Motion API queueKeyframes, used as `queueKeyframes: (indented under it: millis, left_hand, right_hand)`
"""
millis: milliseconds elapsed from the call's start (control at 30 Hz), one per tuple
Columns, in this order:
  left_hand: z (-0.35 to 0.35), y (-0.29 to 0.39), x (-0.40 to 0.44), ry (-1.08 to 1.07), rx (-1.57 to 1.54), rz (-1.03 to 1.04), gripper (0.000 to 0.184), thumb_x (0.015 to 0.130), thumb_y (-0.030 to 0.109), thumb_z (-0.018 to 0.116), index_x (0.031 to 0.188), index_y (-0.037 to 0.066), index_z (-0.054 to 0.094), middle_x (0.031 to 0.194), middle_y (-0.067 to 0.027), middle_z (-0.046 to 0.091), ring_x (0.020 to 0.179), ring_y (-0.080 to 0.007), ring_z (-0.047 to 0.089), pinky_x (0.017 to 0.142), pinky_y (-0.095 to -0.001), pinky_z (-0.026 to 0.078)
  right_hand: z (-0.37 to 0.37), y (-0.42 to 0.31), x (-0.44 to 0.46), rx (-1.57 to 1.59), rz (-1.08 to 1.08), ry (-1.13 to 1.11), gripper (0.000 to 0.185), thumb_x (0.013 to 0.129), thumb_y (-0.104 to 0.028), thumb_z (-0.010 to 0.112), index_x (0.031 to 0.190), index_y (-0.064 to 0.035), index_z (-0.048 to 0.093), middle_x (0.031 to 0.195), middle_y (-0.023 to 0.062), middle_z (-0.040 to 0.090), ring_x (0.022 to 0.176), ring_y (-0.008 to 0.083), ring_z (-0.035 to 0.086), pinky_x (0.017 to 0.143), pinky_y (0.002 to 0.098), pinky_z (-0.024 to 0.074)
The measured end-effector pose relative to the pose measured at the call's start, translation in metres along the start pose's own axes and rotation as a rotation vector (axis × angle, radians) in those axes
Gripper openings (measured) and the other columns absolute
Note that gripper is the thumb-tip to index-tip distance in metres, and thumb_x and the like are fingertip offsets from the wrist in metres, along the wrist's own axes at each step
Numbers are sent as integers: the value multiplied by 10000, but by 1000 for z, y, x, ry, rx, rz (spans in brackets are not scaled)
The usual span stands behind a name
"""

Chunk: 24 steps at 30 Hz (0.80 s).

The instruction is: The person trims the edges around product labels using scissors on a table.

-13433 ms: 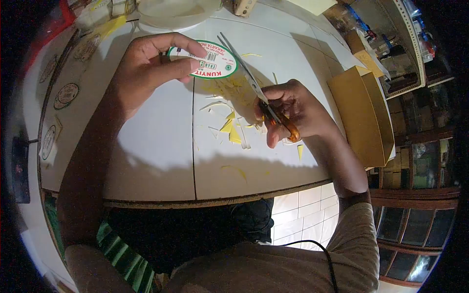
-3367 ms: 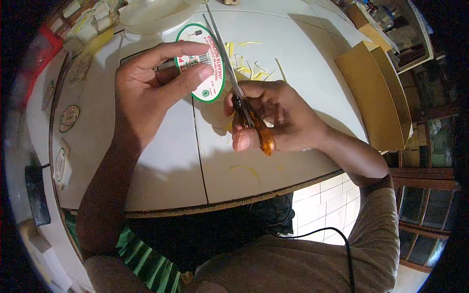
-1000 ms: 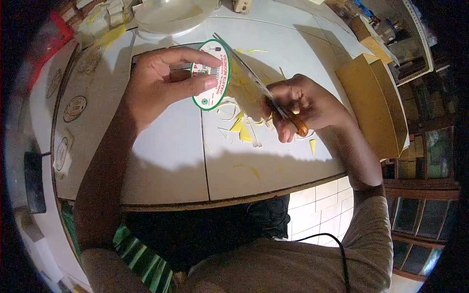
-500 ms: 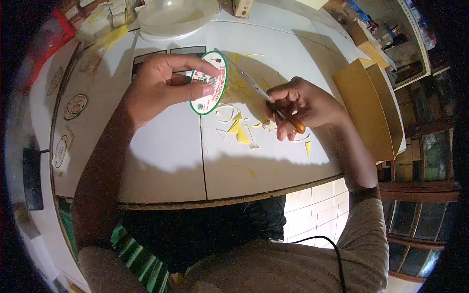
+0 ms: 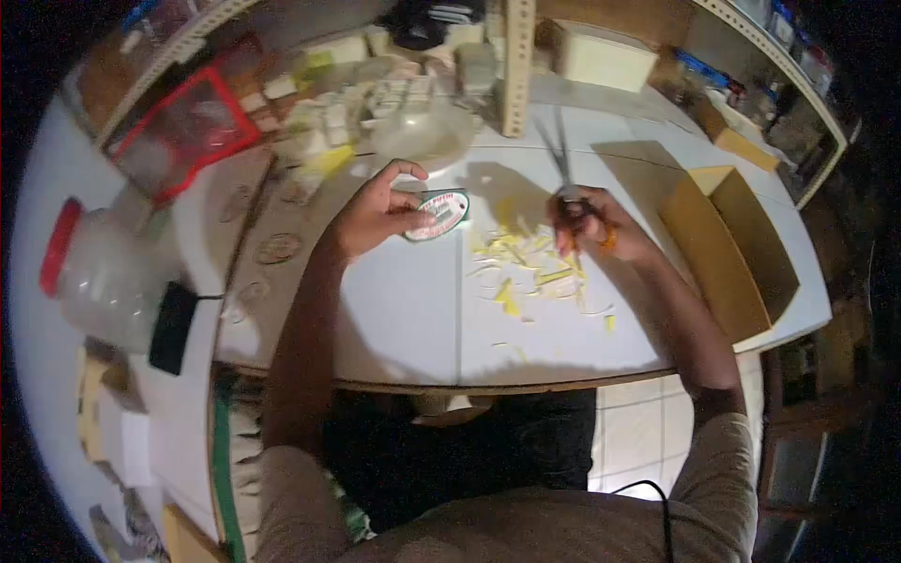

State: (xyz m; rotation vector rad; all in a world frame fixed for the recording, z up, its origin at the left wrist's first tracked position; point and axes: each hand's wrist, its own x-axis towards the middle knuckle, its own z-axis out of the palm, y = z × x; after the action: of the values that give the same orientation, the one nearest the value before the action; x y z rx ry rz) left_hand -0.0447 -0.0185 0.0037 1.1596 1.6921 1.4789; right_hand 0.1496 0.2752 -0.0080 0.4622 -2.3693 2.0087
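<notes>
An oval white label (image 5: 448, 212) with a green edge and red print is pinched between the thumb and fingers of my left hand (image 5: 369, 220). It is held above the white table (image 5: 399, 314), tilted nearly sideways. My right hand (image 5: 605, 225) grips a pair of scissors (image 5: 563, 164) by orange handles. Their blades point toward the back of the table, slightly spread and apart from the label. Between and below my hands lie yellow and white paper scraps (image 5: 511, 251). Slight blur hides the label's small print.
An open cardboard box (image 5: 732, 253) stands on the right. Other oval labels (image 5: 279, 248) lie at the left. Toward the back are a translucent bowl (image 5: 422, 141) and a metal shelf post (image 5: 517, 75). Far left are a red-lidded jar (image 5: 113, 277) and a flat black object (image 5: 174, 328).
The scissors have moved away from the label's edge, and their blades now show spread apart. The label has turned from upright to nearly sideways. My view has shifted, showing more at the back and left.
</notes>
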Motion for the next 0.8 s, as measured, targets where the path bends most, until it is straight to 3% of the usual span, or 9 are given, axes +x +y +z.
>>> queueKeyframes:
  millis: [67, 200, 333, 433, 500, 533, 600, 733, 800]
  left_hand:
    - [-21, 27, -21, 155, 195, -85, 273, 844, 85, 651, 1085, 41, 530, 918, -88, 663, 833, -98, 582, 748, -251, 454]
    - [-109, 18, -70, 138, 646, -56, 244, 879, 220, 589, 969, 3, 654, 880, -26, 656, 810, -110, 579, 775, -280, 463]
    - [-157, 11, -111, 288, 695, -314, 270, 870, 236, 600, 988, -1, 657, 867, -48, 656, 830, -122, 585, 783, -304, 466]
    - [-184, -38, -126, 342, 791, -188, 244, 833, 206, 662, 954, -5, 666, 866, -67, 664, 852, -148, 601, 809, -328, 470]
    - [-194, -67, -128, 371, 1035, -78, 333, 795, 213, 714, 1039, -1, 644, 991, -115, 660, 933, -208, 611, 840, -352, 467]
    - [-194, -71, -131, 372, 1040, -77, 333, 795, 213, 714, 1039, -1, 644, 991, -115, 660, 933, -208, 611, 840, -352, 467]
    - [-190, -78, -137, 662, 1027, 30, 459, 766, 247, 742, 1133, 10, 600, 1136, -163, 610, 1014, -267, 597, 867, -370, 464]
    - [-166, -73, -137, 532, 1053, 92, 516, 771, 267, 739, 1187, 20, 558, 1186, -194, 560, 1057, -307, 571, 886, -374, 459]
    - [-176, -89, -126, 409, 768, -96, 441, 723, 277, 769, 1065, 35, 630, 1079, -179, 613, 960, -291, 610, 850, -373, 484]
  right_hand:
    - [-1, 3, 2, -63, -40, 143, 751, 741, -660, 625, 1073, 4, 506, 722, 52, 609, 646, 119, 602, 528, 221, 429]
    - [-18, 14, 1, -11, -89, 237, 574, 810, -558, 629, 1020, -36, 515, 702, 32, 598, 629, 93, 589, 519, 208, 413]
    - [-30, 23, 2, 0, -68, 294, 431, 843, -451, 649, 983, -66, 515, 695, 20, 590, 601, 75, 567, 514, 201, 405]
    - [-22, 18, 3, 38, 16, 301, 377, 855, -405, 653, 970, -72, 516, 682, 16, 576, 594, 78, 558, 525, 201, 410]
    - [-20, 15, 4, -18, 34, 291, 178, 898, -198, 618, 881, -48, 523, 697, 13, 536, 581, 100, 538, 546, 223, 430]
    - [-19, 16, 5, -16, 30, 291, 178, 898, -198, 618, 881, -48, 523, 697, 13, 536, 581, 100, 538, 546, 223, 430]
    - [-17, 20, 4, 99, 9, 280, 195, 897, -217, 621, 879, -51, 521, 701, 18, 546, 581, 97, 538, 548, 225, 428]
    - [-14, 21, 4, 85, -15, 259, 216, 898, -249, 622, 882, -58, 521, 713, 23, 563, 587, 94, 543, 552, 224, 430]
    - [-19, 21, 4, -11, 18, 195, 234, 897, -272, 622, 883, -61, 523, 712, 21, 570, 593, 90, 546, 555, 223, 433]
